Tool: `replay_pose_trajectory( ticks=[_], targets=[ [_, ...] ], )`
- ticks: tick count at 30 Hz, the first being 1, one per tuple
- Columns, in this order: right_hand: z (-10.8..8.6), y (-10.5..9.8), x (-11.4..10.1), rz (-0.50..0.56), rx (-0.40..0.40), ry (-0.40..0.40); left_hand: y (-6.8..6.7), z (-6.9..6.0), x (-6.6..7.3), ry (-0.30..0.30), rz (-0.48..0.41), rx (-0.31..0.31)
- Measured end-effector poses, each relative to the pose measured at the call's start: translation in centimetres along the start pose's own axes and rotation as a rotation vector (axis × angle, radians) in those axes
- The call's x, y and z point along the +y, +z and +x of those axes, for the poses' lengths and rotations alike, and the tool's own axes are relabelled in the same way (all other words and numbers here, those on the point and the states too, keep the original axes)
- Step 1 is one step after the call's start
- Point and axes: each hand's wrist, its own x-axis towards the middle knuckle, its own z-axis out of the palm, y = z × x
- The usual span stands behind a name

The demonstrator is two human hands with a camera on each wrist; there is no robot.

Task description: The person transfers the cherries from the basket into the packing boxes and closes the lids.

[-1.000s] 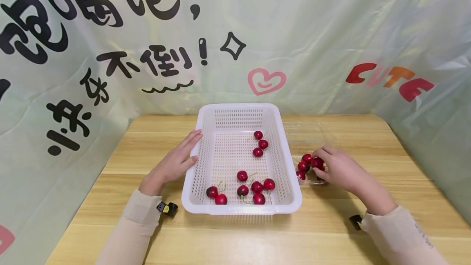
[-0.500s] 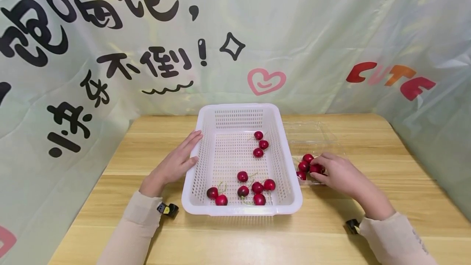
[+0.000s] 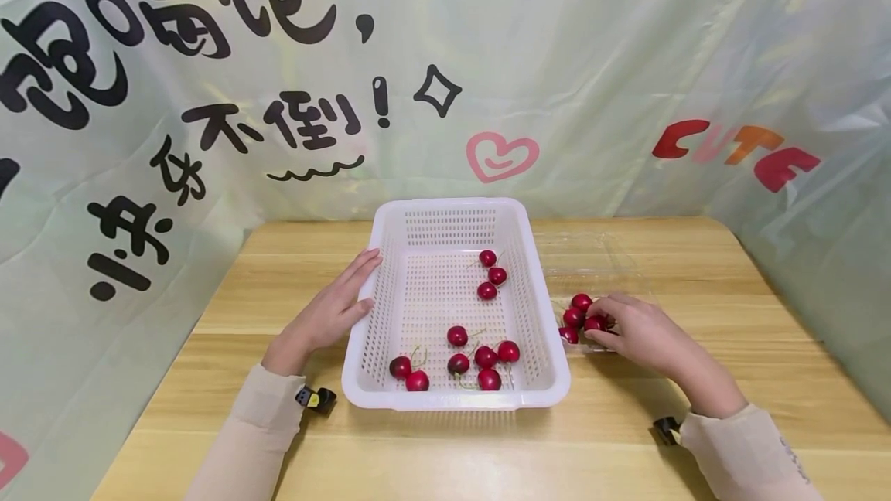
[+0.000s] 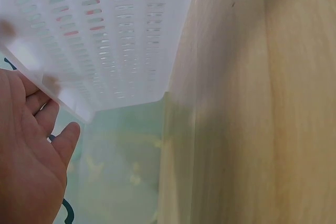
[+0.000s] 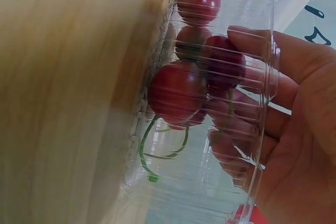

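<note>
A white perforated plastic basket [image 3: 455, 399] stands mid-table with several red cherries [image 3: 486, 356] spread over its floor. My left hand [image 3: 326, 317] rests against its left rim, fingers nearly straight; the left wrist view shows the fingertips at the rim [image 4: 71, 106]. To the basket's right lies a clear plastic box [image 5: 262, 156] holding several more cherries [image 5: 177, 92]. My right hand [image 3: 643, 331] reaches over its side and pinches a dark red cherry [image 5: 224, 62] between thumb and fingers, low among the others. Its fingers partly cover the cherries there.
The box's clear lid [image 3: 581, 253] lies folded back behind it, close to the basket's right wall. All of this is on a wooden table [image 3: 445, 454]. A printed curtain [image 3: 592, 60] rises behind the table and along both sides.
My right hand has moved slightly down and toward the left, with the cherry between its fingers now lower in the box. The left hand and the basket have stayed put.
</note>
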Motion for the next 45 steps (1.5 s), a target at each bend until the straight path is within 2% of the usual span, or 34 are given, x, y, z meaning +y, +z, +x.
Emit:
replay_pose_trajectory(
  ticks=[12,21,27,35,39,45],
  targets=[
    [0.3,-0.2,0.0,0.016,-0.006,0.02,0.1,0.1,-0.1,0.04,-0.004,0.025],
    [1.5,-1.8,-1.1,0.008,0.025,-0.03,0.1,0.1,0.1,0.027,-0.009,0.016],
    [3.1,-3.1,-2.4,-0.032,0.075,-0.109,0.1,0.1,0.0,0.022,-0.011,0.015],
    [6.1,-4.8,-4.8,-0.098,0.113,-0.205,0.0,0.2,0.1,0.018,0.0,0.015],
    [7.6,-5.7,-6.3,-0.117,0.128,-0.205,0.0,0.2,0.1,0.017,0.002,0.015],
    [9.4,-6.8,-8.7,-0.155,0.093,-0.171,0.0,0.1,0.0,0.005,-0.001,0.012]
  ],
)
